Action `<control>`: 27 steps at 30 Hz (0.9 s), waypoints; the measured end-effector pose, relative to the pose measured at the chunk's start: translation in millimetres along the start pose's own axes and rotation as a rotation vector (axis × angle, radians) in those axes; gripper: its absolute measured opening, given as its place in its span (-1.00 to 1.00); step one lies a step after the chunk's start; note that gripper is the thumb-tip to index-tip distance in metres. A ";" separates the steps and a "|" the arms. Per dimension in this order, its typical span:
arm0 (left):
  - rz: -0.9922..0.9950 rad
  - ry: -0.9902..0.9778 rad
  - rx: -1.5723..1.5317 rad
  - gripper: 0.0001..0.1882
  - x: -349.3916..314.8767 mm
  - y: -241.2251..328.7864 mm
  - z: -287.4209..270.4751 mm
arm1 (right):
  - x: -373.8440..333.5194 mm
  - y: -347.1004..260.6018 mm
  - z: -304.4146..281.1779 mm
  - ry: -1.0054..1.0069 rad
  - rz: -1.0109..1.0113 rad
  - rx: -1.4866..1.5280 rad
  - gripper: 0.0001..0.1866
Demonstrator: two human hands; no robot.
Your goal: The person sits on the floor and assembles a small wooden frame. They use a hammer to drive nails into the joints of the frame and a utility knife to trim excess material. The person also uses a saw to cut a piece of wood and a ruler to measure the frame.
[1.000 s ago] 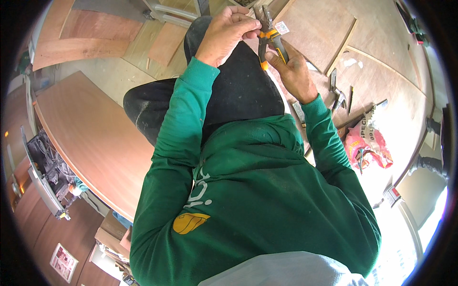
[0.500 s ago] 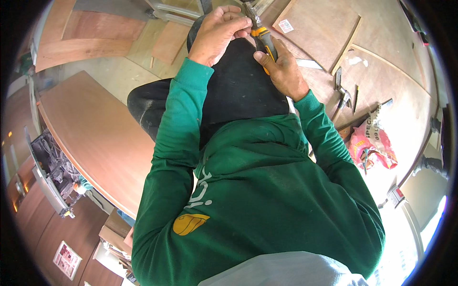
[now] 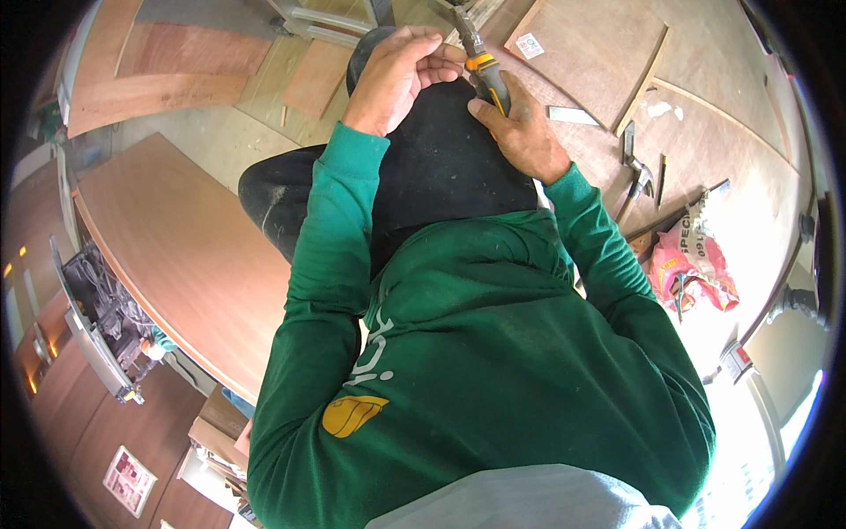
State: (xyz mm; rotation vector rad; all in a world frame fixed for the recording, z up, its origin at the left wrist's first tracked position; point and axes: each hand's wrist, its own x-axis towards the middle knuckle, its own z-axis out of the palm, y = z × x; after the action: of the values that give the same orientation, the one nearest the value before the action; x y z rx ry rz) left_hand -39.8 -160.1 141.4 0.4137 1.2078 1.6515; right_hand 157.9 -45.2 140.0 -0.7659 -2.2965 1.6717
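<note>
My right hand (image 3: 526,132) is wrapped round the grey and yellow handles of a pair of pliers (image 3: 482,69). The metal jaws point away from me, above my dark-trousered leg. Just left of the jaws is my left hand (image 3: 397,78), its fingers loosely curled and apart, fingertips close to the tool. Nothing that I can make out sits in that hand. Whether the jaws grip anything is too small to tell. To the right, a claw hammer (image 3: 638,176) lies on the wooden boards beside a dark pencil-like stick (image 3: 661,180).
A pink and white plastic bag (image 3: 696,264) lies at the right. Thin wooden panels (image 3: 590,62) with edge strips cover the floor ahead, with a pale flat strip (image 3: 571,115) on them. At left stands a large brown board (image 3: 185,256); cables fill a dark tray (image 3: 106,291) beyond it.
My left thumb and fingers have parted from their pinch, and the hand has shifted slightly left. The pliers stay in my right hand, with their handles drawn closer together.
</note>
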 end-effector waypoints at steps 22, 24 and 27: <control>0.168 0.060 0.318 -0.79 -13.3 14.6 20.8 | 0.9 -20.0 0.6 0.117 -0.165 -0.340 -0.36; 0.161 0.077 0.286 -0.79 -14.2 12.6 22.6 | 3.0 -17.2 1.7 0.105 -0.171 -0.345 -0.34; 0.145 0.116 0.242 -0.79 -15.8 10.9 27.5 | 3.8 -21.2 1.9 0.070 -0.118 -0.320 -0.32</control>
State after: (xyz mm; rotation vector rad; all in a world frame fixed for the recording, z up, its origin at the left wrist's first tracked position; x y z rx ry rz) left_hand -18.3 -159.6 167.1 0.5732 1.5022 1.6752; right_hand 147.6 -49.6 158.6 -0.7175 -2.5372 1.2245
